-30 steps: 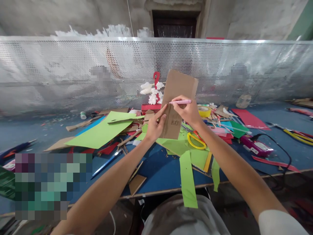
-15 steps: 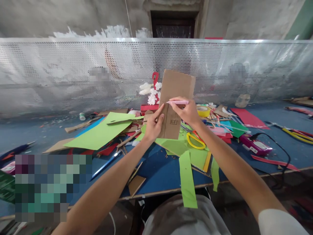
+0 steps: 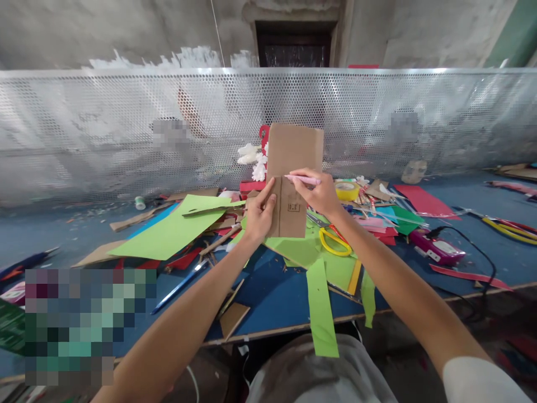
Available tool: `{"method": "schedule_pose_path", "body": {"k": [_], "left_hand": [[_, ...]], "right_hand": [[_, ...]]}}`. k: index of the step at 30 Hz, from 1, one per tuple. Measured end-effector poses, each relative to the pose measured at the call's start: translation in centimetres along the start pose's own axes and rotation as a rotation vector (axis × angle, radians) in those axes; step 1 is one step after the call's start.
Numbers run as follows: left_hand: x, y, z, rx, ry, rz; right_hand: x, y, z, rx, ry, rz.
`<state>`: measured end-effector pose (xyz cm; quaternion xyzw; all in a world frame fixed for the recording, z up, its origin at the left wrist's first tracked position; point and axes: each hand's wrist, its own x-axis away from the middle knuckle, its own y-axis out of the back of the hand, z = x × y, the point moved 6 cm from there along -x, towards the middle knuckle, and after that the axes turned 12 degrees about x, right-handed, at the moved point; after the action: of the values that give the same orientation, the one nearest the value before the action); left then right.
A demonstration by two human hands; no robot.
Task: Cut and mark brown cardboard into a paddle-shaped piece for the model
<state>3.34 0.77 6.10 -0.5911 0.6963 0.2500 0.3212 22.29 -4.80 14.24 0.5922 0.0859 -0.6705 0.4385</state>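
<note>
Pen (image 3: 309, 180) and cardboard (image 3: 296, 148), centre of the frame.
Left hand (image 3: 259, 215) grasps the cardboard's left edge; right hand (image 3: 319, 195) pinches the pen. Gripped one-sidedly, the cardboard could swivel under pen pressure.

A bare grey wall (image 3: 168, 28), mottled like rough plaster, rose across the back of the room, with ragged white paint (image 3: 193, 58) low on its left part. Right of that, a dark rectangular opening (image 3: 293, 49) sat in a deep grey surround, and a green surface (image 3: 514, 36) slanted through the upper right corner. A thin pale cord (image 3: 216, 28) hung before the wall. A perforated metal screen (image 3: 361, 101) spanned the whole width behind the blue tabletop (image 3: 272, 316), catching light in pale streaks. Below the table's near edge, the floor (image 3: 403, 358) lay in dim shadow.
</note>
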Motion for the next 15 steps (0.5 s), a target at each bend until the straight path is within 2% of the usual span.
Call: {"method": "schedule_pose_path", "body": {"k": [8, 15], "left_hand": [[0.2, -0.4, -0.2, 0.0, -0.021, -0.004], [0.1, 0.0, 0.4, -0.022, -0.01, -0.02]], "right_hand": [[0.7, -1.2, 0.4, 0.244, 0.135, 0.014], [1.2, -2.8, 1.0, 0.361, 0.249, 0.122]]}}
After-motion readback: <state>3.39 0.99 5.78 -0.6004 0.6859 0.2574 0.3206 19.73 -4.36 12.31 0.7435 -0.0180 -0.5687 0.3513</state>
